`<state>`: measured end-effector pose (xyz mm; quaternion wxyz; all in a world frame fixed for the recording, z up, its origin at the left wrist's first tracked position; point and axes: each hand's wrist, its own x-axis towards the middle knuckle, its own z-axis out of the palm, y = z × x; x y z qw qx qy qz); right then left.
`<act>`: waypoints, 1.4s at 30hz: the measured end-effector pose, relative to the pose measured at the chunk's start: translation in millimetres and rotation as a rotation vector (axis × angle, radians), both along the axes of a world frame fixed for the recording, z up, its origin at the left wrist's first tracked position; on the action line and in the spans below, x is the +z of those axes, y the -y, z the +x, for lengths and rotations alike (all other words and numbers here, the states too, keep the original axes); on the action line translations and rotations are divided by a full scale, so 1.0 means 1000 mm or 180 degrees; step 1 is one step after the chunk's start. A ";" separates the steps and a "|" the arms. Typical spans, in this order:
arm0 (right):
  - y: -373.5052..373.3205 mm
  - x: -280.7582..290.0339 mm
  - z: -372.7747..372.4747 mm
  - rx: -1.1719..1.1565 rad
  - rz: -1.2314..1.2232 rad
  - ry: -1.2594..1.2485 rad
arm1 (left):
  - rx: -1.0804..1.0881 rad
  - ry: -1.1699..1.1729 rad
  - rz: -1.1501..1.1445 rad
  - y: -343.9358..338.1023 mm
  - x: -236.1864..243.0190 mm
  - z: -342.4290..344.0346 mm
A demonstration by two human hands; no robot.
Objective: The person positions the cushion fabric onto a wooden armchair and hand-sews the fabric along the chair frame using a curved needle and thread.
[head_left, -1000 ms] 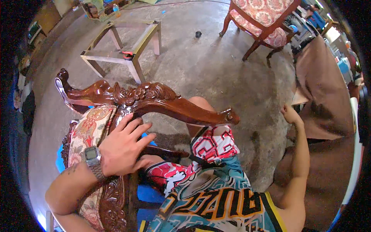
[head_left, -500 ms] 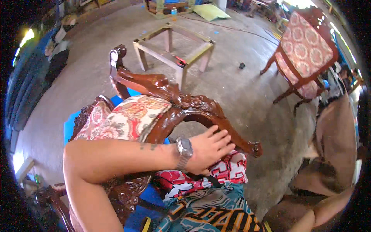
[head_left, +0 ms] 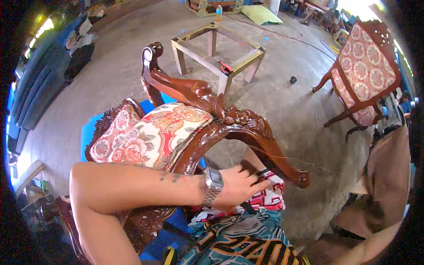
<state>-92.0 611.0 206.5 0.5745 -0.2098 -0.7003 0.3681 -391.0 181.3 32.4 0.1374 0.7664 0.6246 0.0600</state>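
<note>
My left hand, with a metal watch on its wrist, is over my lap beside the chair's front leg. Its fingers are apart and slightly bent, with nothing visible in them. Lying tilted against me is a carved, glossy brown chair with a floral padded seat. A thin loose thread trails from around the chair frame out to the right. My right forearm reaches toward the right edge, next to brown fabric; the right hand itself is out of sight.
Ahead is a bare wooden stool frame with a red-handled tool on it. An upholstered chair stands at right. Dark rolls of material lie at left. A bottle, a cable and a small black object are on the floor.
My left hand has drawn down off the chair leg, and its fingers have bent more. The thread now shows across the chair leg. The whole view has shifted, moving the scene rightward.
</note>
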 end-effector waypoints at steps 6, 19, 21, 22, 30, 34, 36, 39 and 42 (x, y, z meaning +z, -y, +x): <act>-0.046 -0.105 -0.023 -0.0559 -0.0248 0.0804 | -0.0374 -0.0141 0.1012 -0.006 0.026 0.000; 0.088 -0.135 -0.078 -0.0473 0.0160 -0.0204 | 0.2592 -0.2648 0.0626 0.040 0.072 -0.031; 0.127 -0.151 -0.112 0.0294 -0.0244 -0.0108 | 0.2679 -0.2624 -0.0375 0.053 0.077 -0.032; 0.147 -0.160 -0.129 0.0740 -0.0483 0.0012 | 0.2655 -0.2565 -0.0506 0.057 0.076 -0.030; 0.248 -0.210 -0.228 0.2631 -0.1321 0.0615 | 0.1467 -0.0690 0.0541 0.085 0.050 -0.048; 0.247 -0.210 -0.239 0.1942 0.0521 0.0641 | 0.1144 -0.0585 0.0737 0.091 0.054 -0.051; 0.243 -0.210 -0.245 0.2143 0.0861 0.0643 | 0.1103 -0.0612 0.0816 0.092 0.058 -0.051; 0.244 -0.204 -0.250 0.2012 0.0898 0.0659 | 0.1137 -0.0827 0.0553 0.097 0.064 -0.056; 0.258 -0.190 -0.258 0.1810 0.0242 0.0946 | 0.1051 -0.0515 0.0899 0.101 0.063 -0.073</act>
